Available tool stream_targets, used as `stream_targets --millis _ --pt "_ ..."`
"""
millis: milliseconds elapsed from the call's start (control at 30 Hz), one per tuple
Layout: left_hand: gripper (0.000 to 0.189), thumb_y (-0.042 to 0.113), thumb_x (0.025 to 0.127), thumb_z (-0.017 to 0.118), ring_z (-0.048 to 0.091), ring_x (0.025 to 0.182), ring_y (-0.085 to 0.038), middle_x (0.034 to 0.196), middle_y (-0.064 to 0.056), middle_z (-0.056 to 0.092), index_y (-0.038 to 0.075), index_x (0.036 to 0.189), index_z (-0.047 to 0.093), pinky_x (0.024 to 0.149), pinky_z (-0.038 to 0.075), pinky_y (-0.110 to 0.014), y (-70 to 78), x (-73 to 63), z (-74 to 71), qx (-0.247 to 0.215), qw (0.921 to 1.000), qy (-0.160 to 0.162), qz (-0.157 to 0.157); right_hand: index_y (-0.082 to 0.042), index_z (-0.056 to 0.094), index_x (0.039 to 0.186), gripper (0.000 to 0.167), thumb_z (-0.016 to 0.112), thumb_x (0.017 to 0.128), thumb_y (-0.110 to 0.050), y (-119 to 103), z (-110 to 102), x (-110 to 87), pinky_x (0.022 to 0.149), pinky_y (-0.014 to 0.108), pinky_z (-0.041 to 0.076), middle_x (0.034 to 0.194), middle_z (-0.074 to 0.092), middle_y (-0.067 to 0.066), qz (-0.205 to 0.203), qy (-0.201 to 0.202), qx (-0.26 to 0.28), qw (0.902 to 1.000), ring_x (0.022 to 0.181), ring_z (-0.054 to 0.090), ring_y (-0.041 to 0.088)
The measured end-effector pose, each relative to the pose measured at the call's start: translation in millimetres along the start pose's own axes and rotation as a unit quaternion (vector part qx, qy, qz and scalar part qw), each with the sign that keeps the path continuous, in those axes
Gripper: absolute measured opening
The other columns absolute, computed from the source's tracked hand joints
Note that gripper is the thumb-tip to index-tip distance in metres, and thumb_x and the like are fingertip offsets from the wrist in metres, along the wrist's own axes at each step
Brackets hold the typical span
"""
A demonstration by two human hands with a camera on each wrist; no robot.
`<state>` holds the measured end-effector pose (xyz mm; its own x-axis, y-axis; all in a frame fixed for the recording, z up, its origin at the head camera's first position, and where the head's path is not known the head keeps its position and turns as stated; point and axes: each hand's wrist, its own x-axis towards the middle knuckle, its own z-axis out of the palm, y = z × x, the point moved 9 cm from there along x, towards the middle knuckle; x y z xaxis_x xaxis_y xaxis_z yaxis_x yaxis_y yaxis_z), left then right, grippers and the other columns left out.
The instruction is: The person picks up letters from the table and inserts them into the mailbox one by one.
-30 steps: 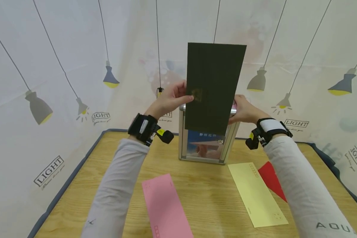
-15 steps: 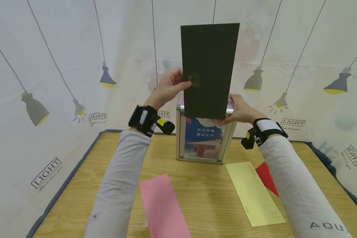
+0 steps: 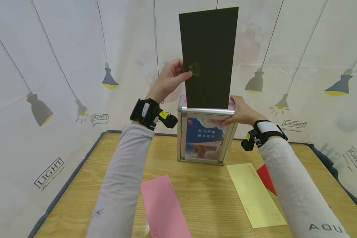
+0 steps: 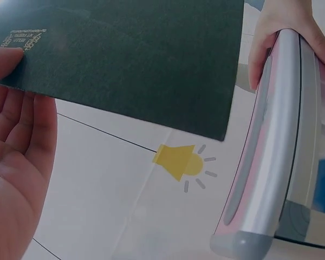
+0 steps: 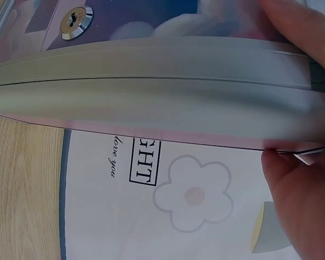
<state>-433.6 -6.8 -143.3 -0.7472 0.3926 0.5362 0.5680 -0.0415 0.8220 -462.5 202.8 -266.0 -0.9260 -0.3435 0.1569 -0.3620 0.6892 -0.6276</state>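
Observation:
My left hand (image 3: 171, 77) pinches the left edge of a dark green envelope (image 3: 209, 56) between thumb and fingers. The envelope stands upright, its lower edge close over the top of a metal-framed letter box (image 3: 206, 137) in the head view. Gold print marks its corner near my thumb in the left wrist view, where its lower end is apart from the long grey slot (image 4: 248, 157) in the pink box top. My right hand (image 3: 244, 111) grips the top right corner of the box, thumb on the front. A round key lock (image 5: 76, 23) shows on the front panel.
On the wooden table (image 3: 116, 185) lie a pink envelope (image 3: 166, 208) at front left and a yellow envelope (image 3: 256, 195) at right. A red piece (image 3: 266, 180) is partly hidden behind the right sleeve. A printed cloth backdrop (image 3: 62, 39) rises behind the table edge.
My left hand has raised the green envelope, so its lower edge is now at the box top instead of in front of the box. My right hand stays at the box corner.

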Motion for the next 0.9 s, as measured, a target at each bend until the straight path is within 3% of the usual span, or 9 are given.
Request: stream_targets --millis 100,500,900 --pt "0.011 -0.004 0.087 0.054 0.058 0.084 -0.014 0.092 -0.008 0.061 -0.002 0.097 0.051 0.086 0.046 -0.027 2.6 3.1 0.8 -0.003 1.0 0.0 0.002 0.001 0.029 0.13 0.093 0.085 0.059 -0.018 4.0 -1.4 -4.3 0.095 0.053 0.03 0.127 0.029 0.02 0.022 -0.001 -0.016 0.9996 0.112 0.029 0.034" --pt "0.008 -0.008 0.085 0.054 0.057 0.077 -0.012 0.081 0.0 0.061 -0.002 0.09 0.052 0.08 0.047 -0.023 15.7 19.1 -5.5 -0.002 0.9991 0.017 0.039 0.002 0.031 0.126 0.09 0.086 0.058 -0.019 3.5 -4.5 -4.8 0.094 0.051 0.031 0.123 0.033 0.019 0.021 0.005 -0.01 0.9997 0.109 0.034 0.033" --pt "0.007 -0.003 0.086 0.056 0.057 0.081 -0.01 0.085 -0.005 0.062 0.0 0.091 0.053 0.081 0.046 -0.023 5.6 30.1 -16.4 0.041 0.998 0.048 -0.003 0.001 0.032 0.128 0.091 0.086 0.057 -0.016 1.5 -1.7 -3.5 0.096 0.051 0.031 0.123 0.037 0.018 0.018 0.008 0.008 0.9998 0.109 0.036 0.032"
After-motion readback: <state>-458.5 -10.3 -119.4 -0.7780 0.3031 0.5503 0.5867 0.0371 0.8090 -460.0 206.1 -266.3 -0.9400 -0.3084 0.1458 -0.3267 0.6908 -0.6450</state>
